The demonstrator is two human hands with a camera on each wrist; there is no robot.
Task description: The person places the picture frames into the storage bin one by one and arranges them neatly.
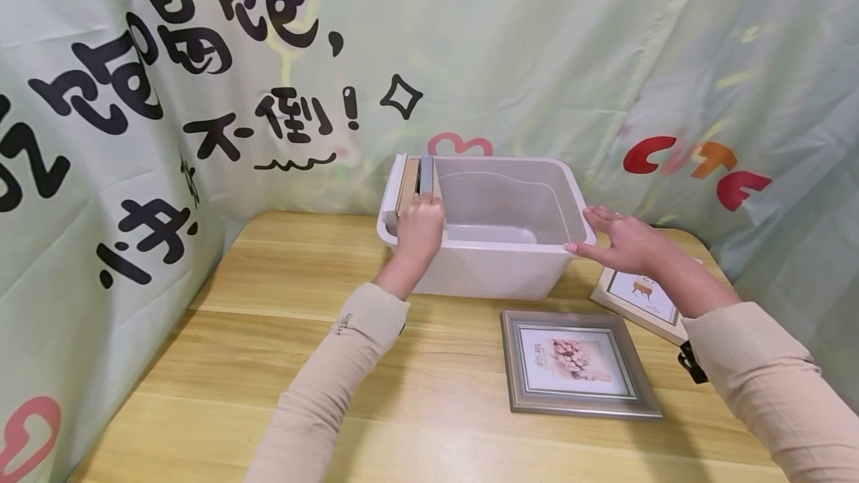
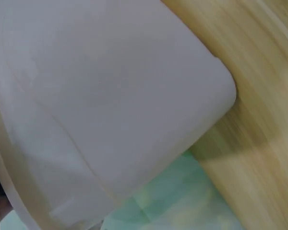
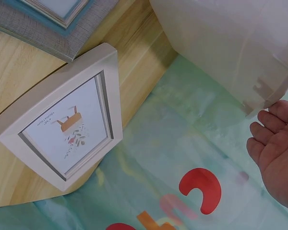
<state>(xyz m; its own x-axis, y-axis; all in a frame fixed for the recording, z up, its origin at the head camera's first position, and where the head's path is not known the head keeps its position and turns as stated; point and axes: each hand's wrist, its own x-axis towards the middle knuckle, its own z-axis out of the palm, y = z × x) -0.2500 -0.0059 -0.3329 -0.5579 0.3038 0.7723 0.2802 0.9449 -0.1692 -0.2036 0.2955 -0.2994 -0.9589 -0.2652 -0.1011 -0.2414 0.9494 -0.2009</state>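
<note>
A pale grey plastic bin (image 1: 490,268) stands near the table's back. Several picture frames (image 1: 407,186) stand on edge at its left end, white, tan and blue-grey. My left hand (image 1: 420,226) reaches over the front rim and grips the top edge of the blue-grey frame (image 1: 426,174); its fingers hide part of it. My right hand (image 1: 624,241) rests at the bin's right front corner, thumb along the front rim and fingers against the outside of the right side. In the right wrist view, the fingertips (image 3: 278,112) touch the bin's rim from outside.
A silver-grey frame (image 1: 573,364) with a flower picture lies on the wooden table (image 1: 268,393) in front of the bin. Partly under my right forearm lies a cream frame (image 1: 634,293) with a plant-pot picture. A printed curtain (image 1: 510,43) hangs behind and beside the table.
</note>
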